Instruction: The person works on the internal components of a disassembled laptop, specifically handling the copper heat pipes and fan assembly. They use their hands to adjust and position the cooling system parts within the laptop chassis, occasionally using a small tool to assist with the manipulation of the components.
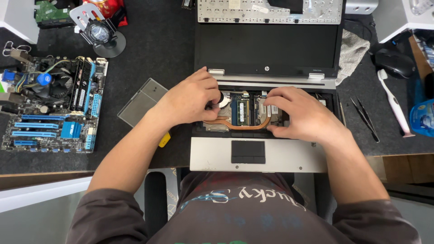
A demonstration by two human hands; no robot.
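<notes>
**Both hands inside the opened laptop bay**

Pinched between my left hand's (190,100) thumb and fingertips is a small round dark part at the left end of the open bay, just beside the green memory module (241,110). What exactly that part is, I cannot tell from this view. My right hand (302,114) lies flat over the right half of the bay, fingers curled down onto the heatsink area; whether it grasps anything under the palm is hidden.

The laptop (266,156) sits in the middle of the dark mat, keyboard removed, screen tilted back, silver palm rest and touchpad nearest to me. A copper heat pipe (235,124) curves across the bay between my two hands.

Surroundings:
- Removed keyboard (271,11), face down, behind the screen.
- Desktop motherboard (54,104) with blue slots and a cooler fan, well to the left.
- Clear plastic tray (141,101), touching my left wrist area.
- Tweezers (365,118) and a white toothbrush (394,105) to the right of the laptop.
- Black mouse (394,62) at the far right.
</notes>
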